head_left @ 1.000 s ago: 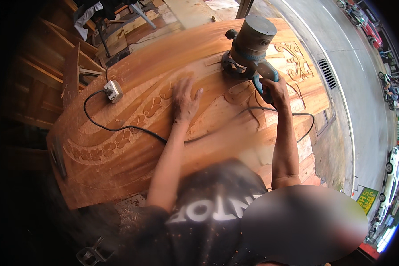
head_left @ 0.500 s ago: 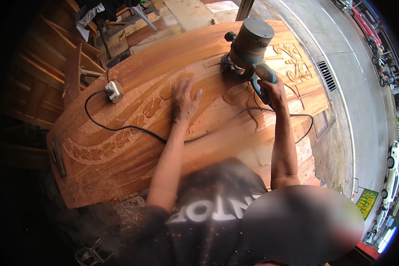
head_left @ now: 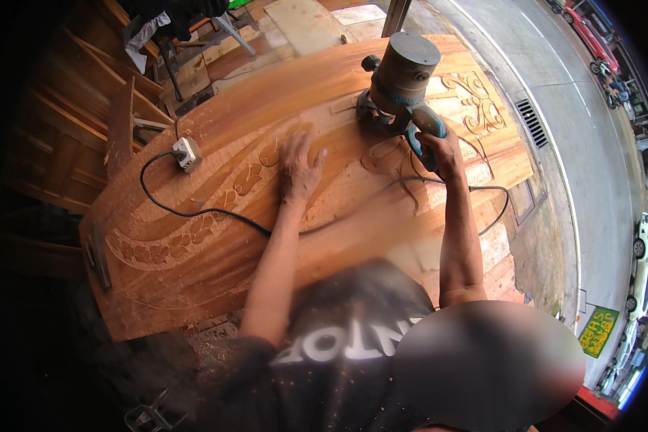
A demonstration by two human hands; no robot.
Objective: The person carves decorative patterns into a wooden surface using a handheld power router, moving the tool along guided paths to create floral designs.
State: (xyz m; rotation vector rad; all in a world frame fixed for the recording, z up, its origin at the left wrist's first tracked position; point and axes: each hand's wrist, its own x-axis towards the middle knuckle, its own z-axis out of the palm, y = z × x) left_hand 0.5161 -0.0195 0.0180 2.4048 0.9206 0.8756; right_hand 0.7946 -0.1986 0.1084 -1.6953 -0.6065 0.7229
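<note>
A large reddish-brown wooden door panel point(head_left: 259, 252) with carved leaves, flowers and scrolls lies in front of me. My right hand point(head_left: 445, 153) is closed around the teal side handle of a wood router point(head_left: 403, 79), which stands upright on the panel's far right part. The router's bit is hidden by its base. My left hand point(head_left: 301, 169) rests on the panel beside the carved leaf band, its fingers extended and holding nothing. A black power cord point(head_left: 227, 212) crosses the panel and passes by my left forearm.
A pale plug socket block point(head_left: 188, 154) sits on the panel's left part, and a dark bar-shaped tool point(head_left: 98, 257) lies at its left end. Wooden door pieces point(head_left: 65, 144) lean at the far left. A street with a drain grate point(head_left: 531, 122) runs along the right.
My right hand and the router have shifted very slightly left, within a small shift of the whole view. My left hand stays in place on the panel.
</note>
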